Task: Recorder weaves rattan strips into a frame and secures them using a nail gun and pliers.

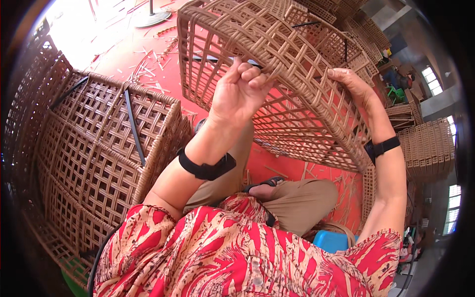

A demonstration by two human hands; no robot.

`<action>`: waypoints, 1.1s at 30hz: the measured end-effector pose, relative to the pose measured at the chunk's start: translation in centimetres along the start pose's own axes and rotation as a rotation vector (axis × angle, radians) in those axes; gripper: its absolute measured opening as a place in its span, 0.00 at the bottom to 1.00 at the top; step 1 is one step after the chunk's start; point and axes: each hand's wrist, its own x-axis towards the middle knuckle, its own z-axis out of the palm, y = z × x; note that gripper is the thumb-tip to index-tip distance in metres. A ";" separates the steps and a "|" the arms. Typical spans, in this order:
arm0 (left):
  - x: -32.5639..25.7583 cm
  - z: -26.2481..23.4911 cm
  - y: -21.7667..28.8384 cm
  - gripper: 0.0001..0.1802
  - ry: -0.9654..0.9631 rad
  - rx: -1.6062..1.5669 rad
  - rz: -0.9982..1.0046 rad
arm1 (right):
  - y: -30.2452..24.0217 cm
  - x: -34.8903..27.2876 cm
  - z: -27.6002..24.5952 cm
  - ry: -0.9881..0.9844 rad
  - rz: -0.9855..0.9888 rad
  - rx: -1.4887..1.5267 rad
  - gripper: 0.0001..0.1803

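A large brown woven basket [297, 64] is tilted up in front of me, its open-lattice panel toward me and its thick braided edge running diagonally. My left hand [239, 94] is closed at that edge, fingers curled inward. What it pinches, if anything, is hidden. Just behind those fingers a dark strip [205, 59] crosses the basket. My right hand [355, 88] holds the basket's right side, its fingertips bent over the weave. Both forearms wear black bands.
Another woven basket [94, 138] with black strips stands close on my left. Loose cane scraps [151, 67] litter the red floor [190, 106]. A round metal base [152, 19] stands at the far left. Stacked baskets [425, 148] fill the right; a blue plastic thing [329, 241] lies by my right side.
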 end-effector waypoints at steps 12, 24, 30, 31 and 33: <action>-5.8 -1.4 -3.3 0.19 0.205 -0.045 0.011 | 6.5 -0.7 0.0 0.095 -0.058 -0.121 0.24; -11.1 0.4 -3.5 0.22 0.086 1.152 0.221 | 1.0 -8.5 20.8 0.339 -0.273 0.303 0.16; -12.2 1.3 -3.2 0.15 -0.078 1.678 0.301 | 2.1 -5.4 24.6 0.245 -0.254 1.067 0.14; -12.3 1.5 -2.6 0.15 -0.195 1.935 0.315 | 2.1 -5.0 24.9 0.217 -0.320 1.149 0.13; -11.9 1.1 -1.2 0.22 -0.360 2.110 0.350 | 1.7 -4.9 25.1 0.333 -0.317 1.047 0.12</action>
